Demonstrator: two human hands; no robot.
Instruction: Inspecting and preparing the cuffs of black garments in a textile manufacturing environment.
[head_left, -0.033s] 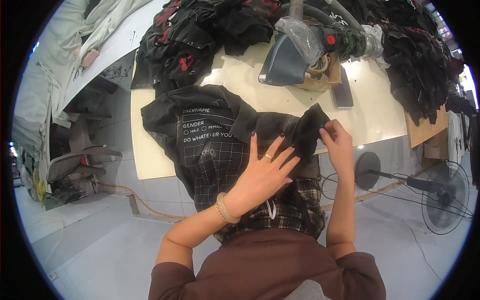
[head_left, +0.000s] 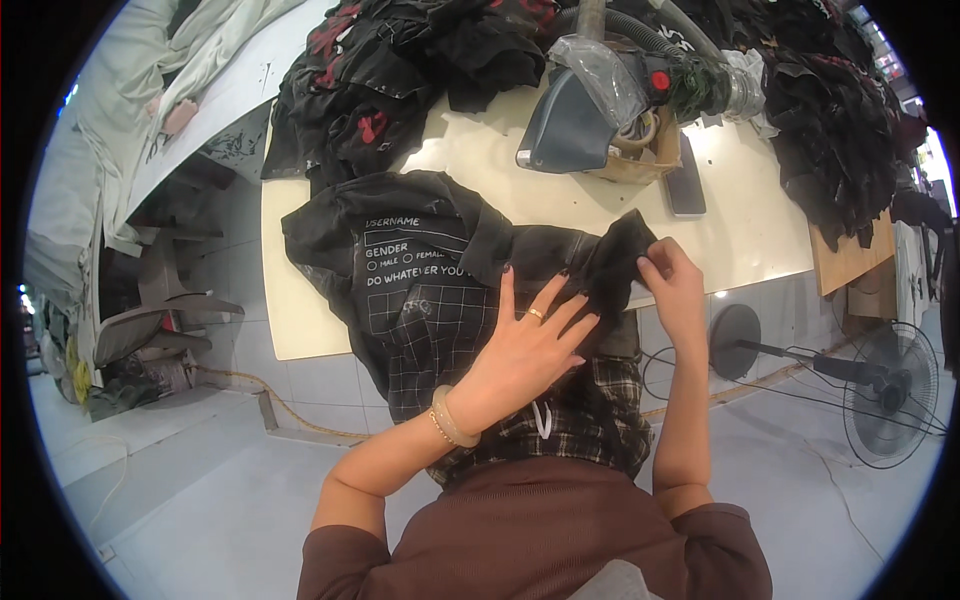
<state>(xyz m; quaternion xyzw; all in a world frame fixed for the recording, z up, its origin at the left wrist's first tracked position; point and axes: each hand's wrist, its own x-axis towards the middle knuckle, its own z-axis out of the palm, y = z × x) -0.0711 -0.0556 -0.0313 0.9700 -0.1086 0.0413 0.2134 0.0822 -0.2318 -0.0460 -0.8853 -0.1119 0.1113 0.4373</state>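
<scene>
A black shirt point(head_left: 415, 275) with white lettering and a grid print lies over the near edge of the cream table and hangs down onto my lap. Fingers spread, my left hand point(head_left: 540, 335) rests flat on the cloth right of the print. One finger wears a ring, and a bangle circles the wrist. At the shirt's right end, a bunched black sleeve point(head_left: 622, 250) stands up a little. My right hand point(head_left: 672, 280) pinches its edge between thumb and fingers. The cloth inside that pinch is partly hidden.
Behind the shirt stands a grey machine head point(head_left: 575, 120) with hoses, beside a cardboard box point(head_left: 635, 165). A dark phone-like slab point(head_left: 685, 185) lies to its right. Black garments point(head_left: 400, 80) pile up at the back left, more point(head_left: 830, 130) at the right. A fan point(head_left: 890, 395) stands on the floor.
</scene>
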